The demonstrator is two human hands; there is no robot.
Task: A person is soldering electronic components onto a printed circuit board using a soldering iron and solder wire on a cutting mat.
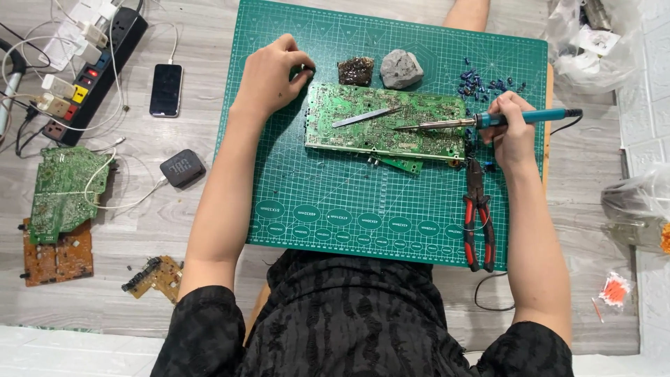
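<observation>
Head view: green circuit board [385, 123] is lying flat on cutting mat [314, 202]. Left hand [271, 75] is curled at board's left edge. Soldering iron [481, 121] is being gripped by right hand [508, 129]. Board judged light, stiff, fragile; best held by edges.

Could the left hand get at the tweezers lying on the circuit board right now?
Probably yes: the left hand rests by the circuit board edge, holding nothing visible, and the tweezers lie uncovered close by.
</observation>
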